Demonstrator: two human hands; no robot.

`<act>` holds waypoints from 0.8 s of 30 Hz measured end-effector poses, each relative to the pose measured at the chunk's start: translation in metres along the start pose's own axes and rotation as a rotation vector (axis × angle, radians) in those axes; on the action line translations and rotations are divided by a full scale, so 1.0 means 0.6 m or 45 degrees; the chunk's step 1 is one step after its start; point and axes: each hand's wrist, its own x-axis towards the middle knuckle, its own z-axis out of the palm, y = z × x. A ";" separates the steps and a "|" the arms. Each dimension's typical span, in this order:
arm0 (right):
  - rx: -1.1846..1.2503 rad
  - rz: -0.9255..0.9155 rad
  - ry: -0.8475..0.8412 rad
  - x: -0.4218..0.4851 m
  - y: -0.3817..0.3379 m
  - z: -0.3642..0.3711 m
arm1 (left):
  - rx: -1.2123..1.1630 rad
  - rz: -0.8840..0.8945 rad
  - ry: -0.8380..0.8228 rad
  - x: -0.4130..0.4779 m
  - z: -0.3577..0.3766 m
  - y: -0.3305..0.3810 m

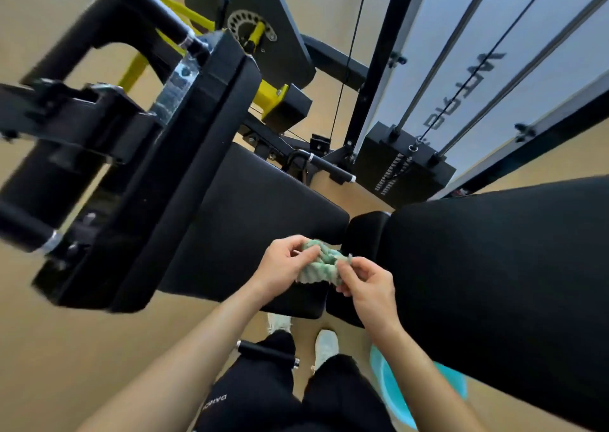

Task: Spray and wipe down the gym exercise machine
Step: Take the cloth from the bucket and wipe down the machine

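Fingers of both the left hand (286,264) and right hand (368,286) pinch a bunched cloth (321,264).

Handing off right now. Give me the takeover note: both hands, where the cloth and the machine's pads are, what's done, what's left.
Left hand: pinches the green-and-white cloth.
Right hand: pinches the same cloth from the other side. The cloth is bunched between the hands, above the near end of the black seat pad and not pressed on it.
Large black pad: to the right.
Teal basin: on the floor by the right arm.
Spray bottle: not in view.
Done: cannot tell; no pad shows wet marks.
Left: probably wiping the seat pad next, then the large pad and frame.
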 end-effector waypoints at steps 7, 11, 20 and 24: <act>-0.021 -0.118 -0.091 -0.090 -0.028 -0.046 | -0.086 -0.048 0.269 -0.137 0.034 0.016; 0.039 -0.120 -0.169 -0.125 -0.049 -0.061 | -0.116 -0.014 0.263 -0.199 0.036 0.012; 0.041 -0.143 -0.284 -0.177 -0.092 -0.037 | 0.054 0.190 0.146 -0.271 0.021 0.025; 0.050 -0.118 -0.355 -0.193 -0.108 -0.017 | 0.221 0.312 -0.159 -0.281 0.022 0.035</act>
